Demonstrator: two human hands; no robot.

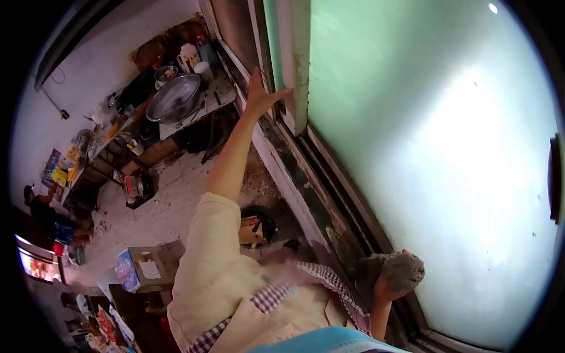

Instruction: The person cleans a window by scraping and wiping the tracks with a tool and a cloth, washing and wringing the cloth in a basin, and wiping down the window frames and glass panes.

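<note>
My left hand [263,97] is stretched up to the window frame [294,65], its fingers spread against the frame's edge and nothing held in it. At the lower right, my right hand [386,289] is wrapped round a grey-brown cloth [403,272], which is bunched up beside the frosted glass pane [441,176]. Part of the cloth hangs over the dark, dirty window track [347,226]. The cloth hides some of the right hand's fingers.
A work table [215,100] bears a large metal basin [174,97], a thermos and a white cup. Cardboard boxes [159,265] stand on the floor behind. Another person [44,209] is at the far left. A round dark container [259,226] lies below my left arm.
</note>
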